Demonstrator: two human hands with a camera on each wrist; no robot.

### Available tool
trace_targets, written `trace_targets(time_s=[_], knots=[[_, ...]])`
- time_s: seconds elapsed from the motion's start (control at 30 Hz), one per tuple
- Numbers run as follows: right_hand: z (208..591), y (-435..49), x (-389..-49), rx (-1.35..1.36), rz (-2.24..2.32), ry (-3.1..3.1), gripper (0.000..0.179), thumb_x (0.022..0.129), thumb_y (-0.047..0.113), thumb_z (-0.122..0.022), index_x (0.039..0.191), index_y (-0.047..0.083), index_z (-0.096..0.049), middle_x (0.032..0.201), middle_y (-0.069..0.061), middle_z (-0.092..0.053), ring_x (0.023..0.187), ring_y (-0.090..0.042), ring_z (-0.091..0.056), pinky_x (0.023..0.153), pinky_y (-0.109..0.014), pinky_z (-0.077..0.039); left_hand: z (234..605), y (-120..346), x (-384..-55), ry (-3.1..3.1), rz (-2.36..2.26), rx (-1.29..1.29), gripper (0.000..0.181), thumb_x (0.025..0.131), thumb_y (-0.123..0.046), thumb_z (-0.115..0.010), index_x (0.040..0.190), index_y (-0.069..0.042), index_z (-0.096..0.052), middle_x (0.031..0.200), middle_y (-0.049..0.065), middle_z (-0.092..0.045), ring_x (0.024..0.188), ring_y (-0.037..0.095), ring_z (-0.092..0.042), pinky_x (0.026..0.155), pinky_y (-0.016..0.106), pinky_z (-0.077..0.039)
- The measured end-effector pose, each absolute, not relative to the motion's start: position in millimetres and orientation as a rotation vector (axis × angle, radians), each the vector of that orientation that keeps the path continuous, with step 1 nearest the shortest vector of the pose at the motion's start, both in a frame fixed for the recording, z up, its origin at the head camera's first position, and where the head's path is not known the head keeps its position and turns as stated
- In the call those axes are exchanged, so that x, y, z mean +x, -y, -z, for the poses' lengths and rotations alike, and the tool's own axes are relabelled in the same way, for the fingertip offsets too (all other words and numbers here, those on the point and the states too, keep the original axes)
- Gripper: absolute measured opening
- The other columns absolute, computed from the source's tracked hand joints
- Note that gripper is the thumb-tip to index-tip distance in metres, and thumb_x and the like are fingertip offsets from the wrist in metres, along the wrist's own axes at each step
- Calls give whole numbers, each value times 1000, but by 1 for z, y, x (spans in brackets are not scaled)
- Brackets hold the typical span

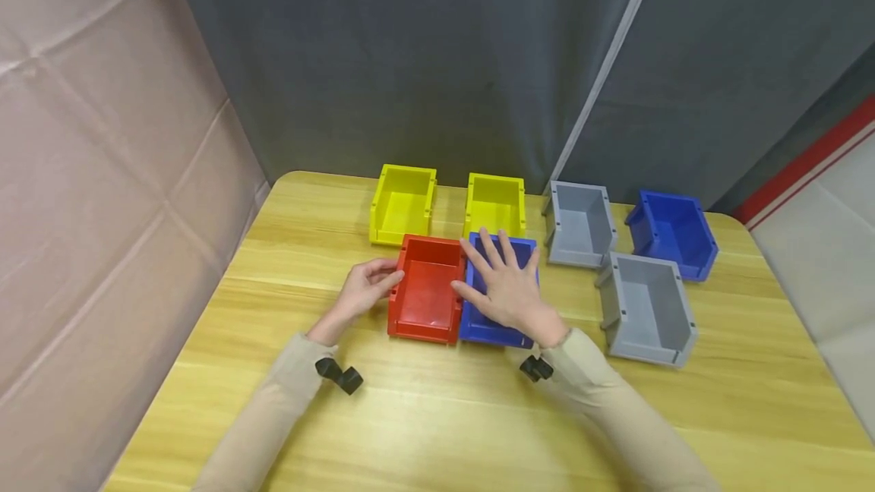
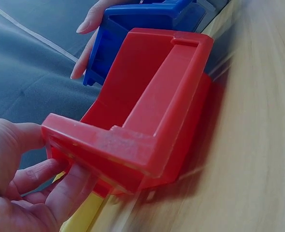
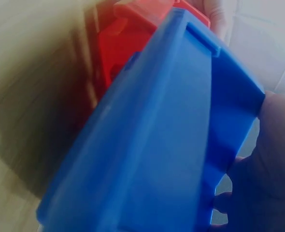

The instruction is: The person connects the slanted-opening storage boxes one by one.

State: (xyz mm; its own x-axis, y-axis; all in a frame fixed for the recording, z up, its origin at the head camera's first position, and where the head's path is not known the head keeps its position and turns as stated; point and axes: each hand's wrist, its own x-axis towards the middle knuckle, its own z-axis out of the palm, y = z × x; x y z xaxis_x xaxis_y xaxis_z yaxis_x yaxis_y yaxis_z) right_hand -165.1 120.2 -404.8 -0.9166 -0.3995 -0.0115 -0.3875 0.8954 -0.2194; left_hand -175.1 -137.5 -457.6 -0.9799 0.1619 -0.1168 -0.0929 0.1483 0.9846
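My left hand (image 1: 362, 291) pinches the left side wall of a red open-front plastic bin (image 1: 427, 293). In the left wrist view, the thumb lies on the rim of that bin (image 2: 142, 96) and the fingers are against its outer side. A blue bin (image 1: 487, 331) stands beside the red one, to its right. Over the blue bin my right hand (image 1: 509, 291) is spread, fingers straight and apart. In the right wrist view, the thumb (image 3: 280, 130) touches the rim of the blue bin (image 3: 166, 140); the other fingers are partly hidden.
Behind stand two yellow bins (image 1: 403, 211) (image 1: 495, 211). To the right are two grey bins (image 1: 581, 226) (image 1: 645, 310) and another blue bin (image 1: 673, 234). All rest on a wooden table (image 1: 437, 431). A dark curtain (image 1: 396, 59) hangs along the table's far edge.
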Motion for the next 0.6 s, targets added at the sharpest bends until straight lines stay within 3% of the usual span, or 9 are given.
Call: trace_targets(time_s=[0.37,0.6], knots=[[419,-116,-162,-632,250,-3020,77,88,67,-36,151,30,-11,157,-7,-6,141,-36,0,97,-76,2,456,137,-170,-2277,-1913,78,33,91,-5,-60,120,10,-55,113,26,-60,93,29,-62,71,28,-56],[436,-118,-164,-635,274,-3010,78,89,66,-37,151,28,-9,157,-7,-4,141,-36,2,99,-73,7,457,135,-172,-2246,-1918,78,35,91,-5,-61,120,11,-54,114,27,-59,96,33,-62,72,28,-56]])
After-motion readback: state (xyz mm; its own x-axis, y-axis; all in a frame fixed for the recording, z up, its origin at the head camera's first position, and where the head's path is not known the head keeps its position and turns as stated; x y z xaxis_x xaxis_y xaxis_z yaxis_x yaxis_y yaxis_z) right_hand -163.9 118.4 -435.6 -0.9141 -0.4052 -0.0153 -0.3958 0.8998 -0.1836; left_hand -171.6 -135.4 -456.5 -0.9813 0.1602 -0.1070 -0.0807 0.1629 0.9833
